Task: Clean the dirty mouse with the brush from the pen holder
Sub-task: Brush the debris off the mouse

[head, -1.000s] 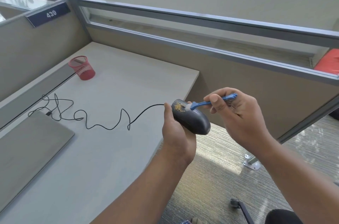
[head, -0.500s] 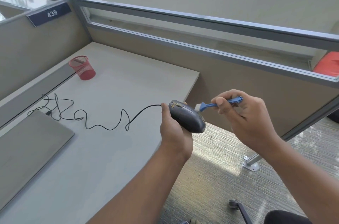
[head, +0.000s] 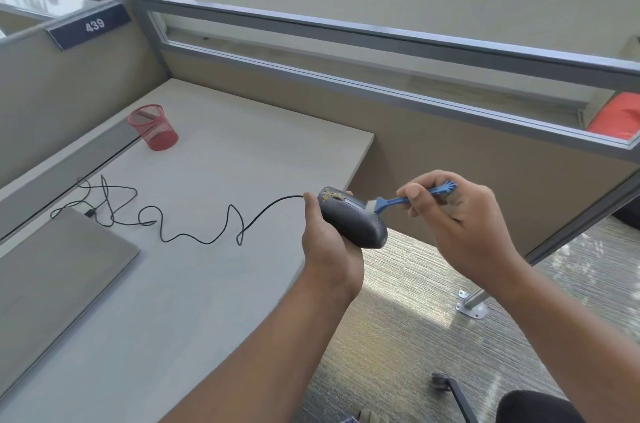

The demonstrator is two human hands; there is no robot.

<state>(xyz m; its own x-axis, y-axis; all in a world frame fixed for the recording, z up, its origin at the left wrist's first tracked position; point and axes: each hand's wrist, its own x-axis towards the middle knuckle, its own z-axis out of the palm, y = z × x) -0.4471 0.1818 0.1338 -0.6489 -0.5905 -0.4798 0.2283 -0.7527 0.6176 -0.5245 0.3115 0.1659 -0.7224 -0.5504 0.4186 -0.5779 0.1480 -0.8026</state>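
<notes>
Sweeping back onto the mouse (head: pixel 353 227), the brush (head: pixel 390 203) touches its top.

Glossy dark plastic mouse (head: pixel 353 221), blue plastic brush (head: pixel 398 202), red wire-mesh pen holder (head: pixel 154 128), matt pale desk (head: pixel 194 284)

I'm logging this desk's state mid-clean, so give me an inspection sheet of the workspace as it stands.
Surface: pale grey desk top, curved front edge.
Job's things: dark corded computer mouse held in the air at the desk's edge, yellowish crumbs near its front; small blue plastic brush, white bristles on the mouse; red mesh pen holder upright at the back.
Clutter: closed grey laptop.
Hands: left hand grips the mouse; right hand pinches the brush handle.
Cables: black mouse cable snaking across the desk toward the laptop.
Surroundings: beige partition, sign 439, striped carpet.
</notes>
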